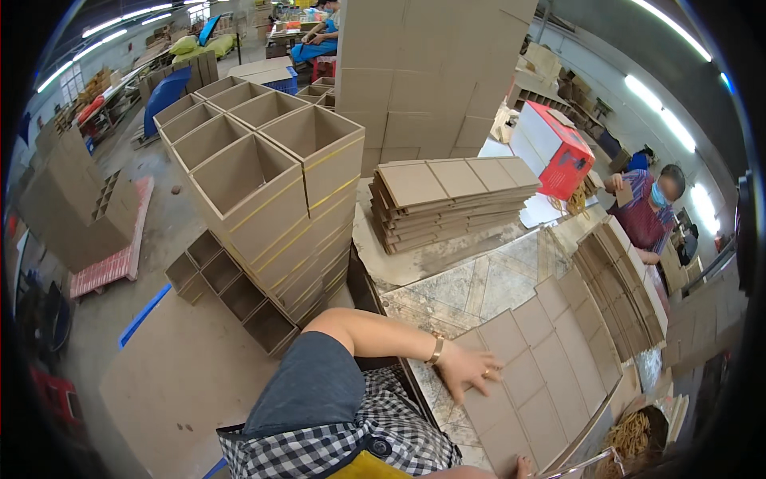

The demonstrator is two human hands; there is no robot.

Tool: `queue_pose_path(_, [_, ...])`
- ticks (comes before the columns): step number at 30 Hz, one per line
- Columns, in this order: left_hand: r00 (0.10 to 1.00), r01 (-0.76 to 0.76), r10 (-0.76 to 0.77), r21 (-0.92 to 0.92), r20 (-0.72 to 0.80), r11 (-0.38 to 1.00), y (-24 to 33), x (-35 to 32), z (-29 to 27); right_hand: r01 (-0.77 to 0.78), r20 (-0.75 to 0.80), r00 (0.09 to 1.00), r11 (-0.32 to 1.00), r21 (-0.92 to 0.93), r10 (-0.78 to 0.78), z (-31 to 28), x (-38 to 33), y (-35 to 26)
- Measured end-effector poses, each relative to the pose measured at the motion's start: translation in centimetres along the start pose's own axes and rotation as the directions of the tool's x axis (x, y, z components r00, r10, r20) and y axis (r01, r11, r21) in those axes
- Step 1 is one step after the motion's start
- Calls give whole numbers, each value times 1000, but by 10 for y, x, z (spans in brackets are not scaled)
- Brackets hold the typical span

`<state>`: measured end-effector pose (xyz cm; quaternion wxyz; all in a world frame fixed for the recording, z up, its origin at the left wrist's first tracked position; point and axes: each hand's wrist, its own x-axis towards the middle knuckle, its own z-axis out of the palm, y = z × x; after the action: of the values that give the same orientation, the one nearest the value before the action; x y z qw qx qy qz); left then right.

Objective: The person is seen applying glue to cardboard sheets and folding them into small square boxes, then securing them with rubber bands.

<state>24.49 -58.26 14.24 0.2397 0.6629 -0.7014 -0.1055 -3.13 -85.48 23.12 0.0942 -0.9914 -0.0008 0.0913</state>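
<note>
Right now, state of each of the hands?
Left hand: open, fingers spread flat on the scored cardboard sheet, gripping nothing.
Right hand: only a sliver shows at the lower edge; cannot tell.

We see our left arm bent at the elbow and reaching to the right, bare below a short grey sleeve. Our left hand [469,371] lies flat, palm down, fingers spread, with a bracelet on the wrist. Of our right hand [523,467] only the fingertips show near the lower edge.
</note>
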Motion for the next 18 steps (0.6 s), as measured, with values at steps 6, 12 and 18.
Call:
queue_pose_path(6, [972, 219, -228, -143, -50, 965, -10, 9, -36, -47, -187, 982, 996, -70, 34, 39, -17, 44])
queue_pose_path(12, [394, 247, -788, -772, -472, 586, -87, 2, -32, -104, -540, 820, 977, 186, 190, 44, -30, -9])
queue_pose_path(18, [476, 89, -763, -839, -438, 537, -77, 43, -25, -115, -748, 563, 930, 350, 351, 89, -48, -23])
